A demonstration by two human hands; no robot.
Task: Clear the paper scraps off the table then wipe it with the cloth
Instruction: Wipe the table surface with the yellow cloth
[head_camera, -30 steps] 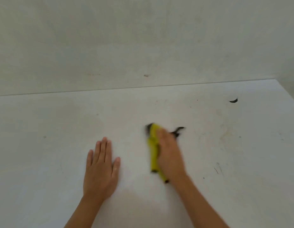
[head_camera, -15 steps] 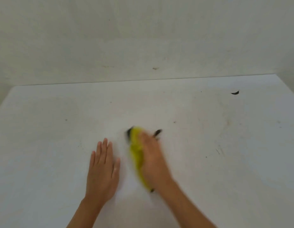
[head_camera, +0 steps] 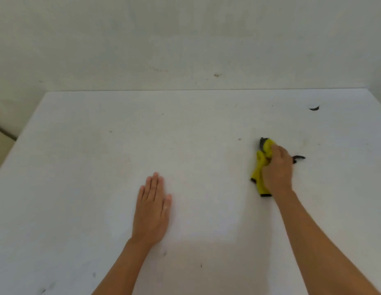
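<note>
Head view: dark scrap, perhaps paper, beyond cloth.

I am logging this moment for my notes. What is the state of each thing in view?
table: small dark specks on it
dark scrap: lying near the far right corner, untouched
cloth: bunched up, lying on the table
left hand: flat on the table, fingers straight, holding nothing
right hand: grips the cloth against the table

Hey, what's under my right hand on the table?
A bunched yellow cloth, black trim showing, lies under the right hand, on the white table. The cloth's middle and the table beneath are covered.
</note>
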